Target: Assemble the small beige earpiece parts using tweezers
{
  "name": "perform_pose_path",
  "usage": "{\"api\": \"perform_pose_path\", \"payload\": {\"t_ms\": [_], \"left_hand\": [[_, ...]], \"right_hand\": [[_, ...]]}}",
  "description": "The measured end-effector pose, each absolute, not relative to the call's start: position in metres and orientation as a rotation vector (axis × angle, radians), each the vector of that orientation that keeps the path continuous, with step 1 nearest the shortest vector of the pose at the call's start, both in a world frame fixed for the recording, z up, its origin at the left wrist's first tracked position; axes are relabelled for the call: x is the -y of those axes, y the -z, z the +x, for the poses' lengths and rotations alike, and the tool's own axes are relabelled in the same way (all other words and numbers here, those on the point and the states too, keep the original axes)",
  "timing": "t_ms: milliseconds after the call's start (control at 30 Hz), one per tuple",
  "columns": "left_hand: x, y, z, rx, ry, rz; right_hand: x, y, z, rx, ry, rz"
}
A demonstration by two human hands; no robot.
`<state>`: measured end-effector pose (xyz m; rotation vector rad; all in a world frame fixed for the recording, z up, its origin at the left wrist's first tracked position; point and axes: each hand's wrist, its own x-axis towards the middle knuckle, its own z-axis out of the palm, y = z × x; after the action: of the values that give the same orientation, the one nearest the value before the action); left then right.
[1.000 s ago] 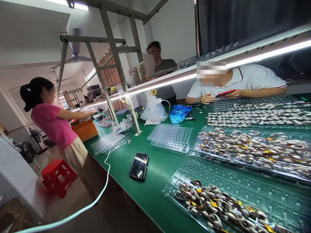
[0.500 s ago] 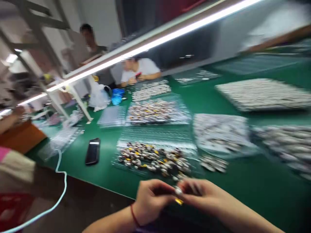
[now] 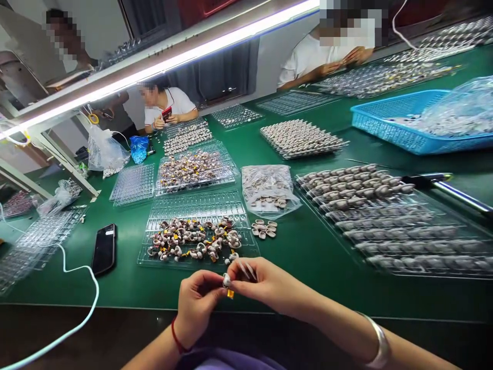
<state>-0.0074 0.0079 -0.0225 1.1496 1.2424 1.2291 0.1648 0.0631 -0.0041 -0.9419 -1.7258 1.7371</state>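
My left hand [image 3: 199, 304] and my right hand [image 3: 259, 281] meet at the front edge of the green table. Between their fingertips they pinch a small white earbud-like part [image 3: 227, 280]; a yellow strip hangs below it. Just beyond my fingers, a clear tray [image 3: 157, 210] bears a heap of similar white parts with dark and yellow bits. Several beige oval rings [image 3: 265, 228] lie loose on the table, right of that tray. Behind them rests a plastic bag [image 3: 266, 180] of similar beige pieces.
A phone [image 3: 104, 249] lies left, near a white cable [image 3: 96, 293]. Farther back stand another loaded tray [image 3: 227, 177] and stacked clear trays [image 3: 133, 182]. Grey pieces fill a tray [image 3: 327, 226] at right, before a blue basket [image 3: 408, 144]. Co-workers sit across the table under a lamp [image 3: 215, 46].
The camera view has turned right, bringing the blue basket and another co-worker into sight, and the blur has cleared. Both hands keep pinching the white part close together.
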Motion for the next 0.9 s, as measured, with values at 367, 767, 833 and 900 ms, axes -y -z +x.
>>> {"api": "perform_pose_path", "payload": {"t_ms": [367, 767, 833, 900], "left_hand": [[-0.008, 0.026, -0.007, -1.265, -1.243, 1.134], [-0.009, 0.026, -0.010, -1.235, -1.273, 1.061], [-0.009, 0.026, -0.009, -1.239, -1.276, 1.054], [-0.010, 0.026, -0.008, -1.241, -1.277, 1.045]], "right_hand": [[-0.057, 0.000, 0.161, 1.876, -1.435, -1.005], [-0.054, -0.003, 0.161, 2.056, -1.231, -0.948], [-0.053, -0.002, 0.160, 2.105, -1.138, -0.961], [-0.051, -0.001, 0.159, 2.126, -1.068, -0.973]]}}
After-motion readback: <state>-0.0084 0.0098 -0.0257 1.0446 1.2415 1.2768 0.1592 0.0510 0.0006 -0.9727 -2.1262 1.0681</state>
